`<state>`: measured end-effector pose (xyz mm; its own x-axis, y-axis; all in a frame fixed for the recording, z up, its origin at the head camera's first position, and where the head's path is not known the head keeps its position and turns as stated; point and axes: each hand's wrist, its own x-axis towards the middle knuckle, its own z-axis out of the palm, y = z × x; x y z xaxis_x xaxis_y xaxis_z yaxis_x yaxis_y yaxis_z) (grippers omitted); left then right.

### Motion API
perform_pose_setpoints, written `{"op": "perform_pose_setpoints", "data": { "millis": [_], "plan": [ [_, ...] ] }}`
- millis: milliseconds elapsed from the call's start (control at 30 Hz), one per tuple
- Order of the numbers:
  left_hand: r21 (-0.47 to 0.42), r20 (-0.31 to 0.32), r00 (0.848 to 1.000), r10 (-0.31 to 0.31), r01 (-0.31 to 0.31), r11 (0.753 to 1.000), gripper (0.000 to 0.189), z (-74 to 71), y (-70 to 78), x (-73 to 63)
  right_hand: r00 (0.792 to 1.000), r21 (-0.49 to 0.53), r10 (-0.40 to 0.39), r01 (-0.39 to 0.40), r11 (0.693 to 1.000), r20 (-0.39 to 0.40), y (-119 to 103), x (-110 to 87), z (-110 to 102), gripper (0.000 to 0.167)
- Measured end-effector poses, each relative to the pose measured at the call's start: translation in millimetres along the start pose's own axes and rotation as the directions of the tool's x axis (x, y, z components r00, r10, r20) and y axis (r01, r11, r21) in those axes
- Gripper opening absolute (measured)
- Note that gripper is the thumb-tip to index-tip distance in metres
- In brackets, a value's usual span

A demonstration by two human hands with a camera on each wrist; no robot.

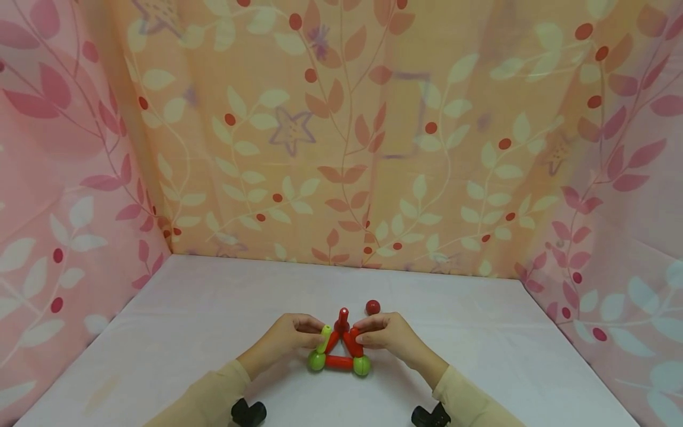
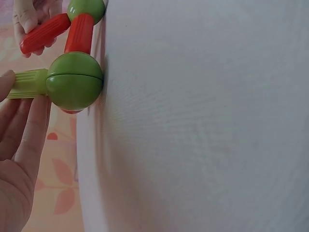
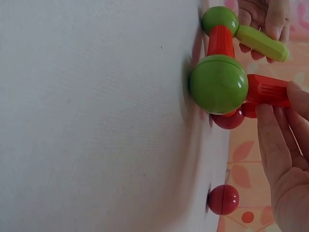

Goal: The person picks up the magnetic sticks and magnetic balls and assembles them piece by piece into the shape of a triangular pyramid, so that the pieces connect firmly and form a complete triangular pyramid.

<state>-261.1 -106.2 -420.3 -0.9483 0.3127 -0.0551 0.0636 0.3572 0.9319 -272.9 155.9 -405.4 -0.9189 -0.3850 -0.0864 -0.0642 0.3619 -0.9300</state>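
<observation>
A triangle of red rods and balls lies on the white table in the head view. Its two near corners are a left green ball (image 1: 316,360) and a right green ball (image 1: 361,366), joined by a red rod (image 1: 339,362). My left hand (image 1: 296,333) pinches a light green rod (image 2: 29,83) standing up from the left ball. With thumb and fingers, my right hand (image 1: 392,337) grips a red rod (image 3: 268,90) rising from the right ball. At the far corner another red rod (image 1: 344,317) stands above a red ball (image 3: 229,119), partly hidden in the right wrist view.
A loose red ball (image 1: 372,306) rests on the white tabletop (image 1: 459,332), just beyond my right fingers. Patterned cloth (image 1: 331,178) hangs behind the table and along both sides. Two black fittings (image 1: 248,411) show beneath the forearms.
</observation>
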Motion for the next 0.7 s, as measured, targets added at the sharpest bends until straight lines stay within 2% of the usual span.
{"op": "perform_pose_setpoints", "data": {
  "millis": [100,267,533,700],
  "plan": [
    [0.000,0.017,1.000,0.003,-0.003,1.000,0.036,-4.2,0.2,1.3,1.000,0.046,-0.011,0.012,0.999,-0.005,1.5,1.9,-2.1,0.039],
    [-0.010,0.034,0.998,0.045,-0.044,0.999,0.042,-16.4,5.6,9.5,0.999,0.110,-0.025,0.029,0.994,-0.043,2.3,10.9,-5.8,0.044],
    [0.006,0.102,0.993,0.062,-0.063,0.998,0.044,-17.9,8.2,26.7,0.999,0.076,-0.046,0.048,0.996,-0.028,2.1,24.2,-2.4,0.038],
    [0.021,0.173,0.980,0.097,-0.102,0.995,0.048,-17.1,9.0,32.1,0.998,0.056,-0.044,0.046,0.997,-0.035,0.9,27.2,2.7,0.034]
  ]
}}
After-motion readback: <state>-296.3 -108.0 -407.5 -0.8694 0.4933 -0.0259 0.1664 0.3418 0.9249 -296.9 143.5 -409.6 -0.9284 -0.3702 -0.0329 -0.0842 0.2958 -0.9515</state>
